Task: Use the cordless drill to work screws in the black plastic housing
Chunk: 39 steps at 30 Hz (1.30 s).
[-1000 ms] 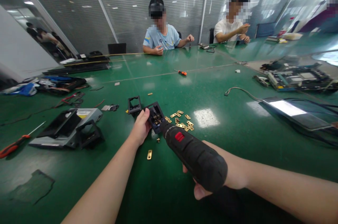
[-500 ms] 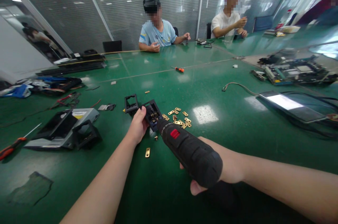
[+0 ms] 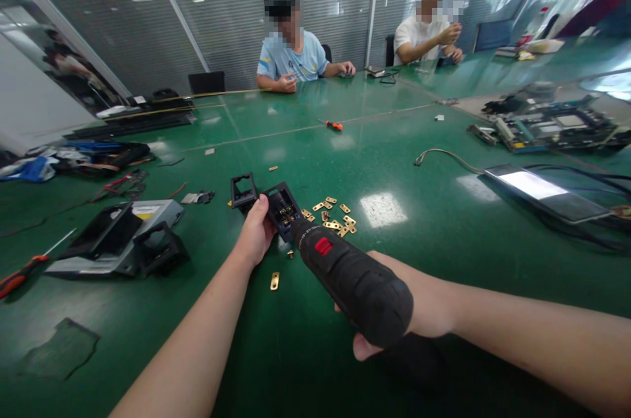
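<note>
My left hand (image 3: 256, 234) grips a small black plastic housing (image 3: 282, 208) with brass parts inside, tilted up off the green table (image 3: 419, 234). My right hand (image 3: 419, 313) is wrapped round a black electric screwdriver (image 3: 352, 280) with a red switch, and its nose points into the housing. A second empty black frame (image 3: 243, 190) lies just behind the housing. Several small brass plates (image 3: 335, 213) are scattered to the right of it, and one more brass plate (image 3: 275, 280) lies below my left hand.
A grey and black device (image 3: 123, 240) sits at the left, with a red-handled screwdriver (image 3: 27, 267) beyond it. A lit tablet (image 3: 542, 191) with cables and a circuit board (image 3: 552, 125) lie at the right. Two people sit at the far side; a small orange screwdriver (image 3: 335, 125) lies mid-table.
The view has shifted slightly, so everything sits a little higher and to the left. Both hands keep their hold, with the screwdriver still at the housing.
</note>
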Tool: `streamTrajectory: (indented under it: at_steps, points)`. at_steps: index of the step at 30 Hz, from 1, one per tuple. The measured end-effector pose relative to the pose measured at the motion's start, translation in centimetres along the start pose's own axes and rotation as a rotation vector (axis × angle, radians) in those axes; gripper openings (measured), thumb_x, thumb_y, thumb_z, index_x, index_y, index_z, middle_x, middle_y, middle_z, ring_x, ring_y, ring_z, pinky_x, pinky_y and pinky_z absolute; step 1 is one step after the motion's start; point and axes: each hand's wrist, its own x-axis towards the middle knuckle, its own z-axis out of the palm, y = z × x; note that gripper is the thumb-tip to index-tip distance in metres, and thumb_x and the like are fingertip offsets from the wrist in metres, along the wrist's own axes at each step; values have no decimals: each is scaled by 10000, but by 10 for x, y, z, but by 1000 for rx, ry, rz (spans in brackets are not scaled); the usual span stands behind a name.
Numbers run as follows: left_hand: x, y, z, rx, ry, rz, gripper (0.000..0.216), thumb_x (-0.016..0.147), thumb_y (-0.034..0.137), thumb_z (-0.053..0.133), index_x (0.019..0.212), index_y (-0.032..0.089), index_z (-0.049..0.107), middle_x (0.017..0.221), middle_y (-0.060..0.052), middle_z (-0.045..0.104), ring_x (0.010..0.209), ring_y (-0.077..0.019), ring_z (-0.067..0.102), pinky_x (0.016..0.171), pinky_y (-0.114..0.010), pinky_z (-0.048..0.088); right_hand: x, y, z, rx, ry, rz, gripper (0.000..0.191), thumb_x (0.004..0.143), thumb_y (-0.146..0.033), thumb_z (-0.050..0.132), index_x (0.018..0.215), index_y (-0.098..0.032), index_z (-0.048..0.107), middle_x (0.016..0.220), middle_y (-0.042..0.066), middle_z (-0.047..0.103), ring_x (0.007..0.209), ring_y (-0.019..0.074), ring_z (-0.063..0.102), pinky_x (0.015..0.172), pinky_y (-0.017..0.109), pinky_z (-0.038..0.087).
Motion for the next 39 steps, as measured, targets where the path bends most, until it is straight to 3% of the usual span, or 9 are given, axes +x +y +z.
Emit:
streamTrajectory:
  at_steps: [12,17,21,25,29,33,36,39]
  points:
    - [-2,1,3,-3,-11,-4,573,790,682,777,1087,205,666,1214,-121,757,1194,-333,703,1009,-480,585,-1,-12,2,57,-7,32,343,694,-298,942,886,-163,693,860,24,728,786,203,670,710,306,567]
    - [-3,2,5,-9,-6,-4,535,811,645,773,1089,199,672,1203,-126,758,1204,-333,698,1017,-483,581,-7,-38,9,-124,228,75,433,674,-169,873,1041,-181,645,872,-9,698,738,175,639,659,271,557]
    - [-4,0,4,-11,3,17,489,810,594,794,1066,197,669,1124,-110,770,1139,-321,721,994,-481,590,-13,-44,15,-206,324,29,324,753,-189,725,1067,-197,645,926,37,746,790,215,702,697,309,604]
    - [-4,-1,4,-9,7,36,446,788,558,829,988,201,650,990,-67,761,1021,-281,741,944,-446,604,-16,-30,12,-256,421,-9,384,778,-229,671,1161,-196,681,1039,80,796,964,276,754,900,423,618]
    - [-5,1,3,18,-7,38,435,788,534,832,1006,208,645,990,-58,749,1002,-263,731,930,-428,590,-15,-19,7,-175,320,33,285,850,-337,744,1091,-188,717,1062,99,790,942,272,762,878,440,635]
    - [-5,1,2,57,-28,38,449,800,528,809,1084,215,658,1042,-69,745,1018,-275,720,924,-438,576,-16,-10,5,56,257,129,477,857,-512,804,1193,-189,702,1097,112,762,901,249,752,808,411,649]
    - [-4,1,0,54,-40,49,414,798,514,805,1059,228,659,1011,-44,735,993,-266,716,900,-424,579,-16,-2,3,121,203,138,639,841,-486,840,1376,-212,621,1047,89,757,870,235,737,806,414,634]
    - [-3,1,0,38,-31,53,381,802,504,803,1026,234,655,986,-30,729,983,-259,712,889,-413,579,-13,-1,1,133,176,122,503,838,-456,841,1229,-181,684,940,68,740,845,231,716,791,410,617]
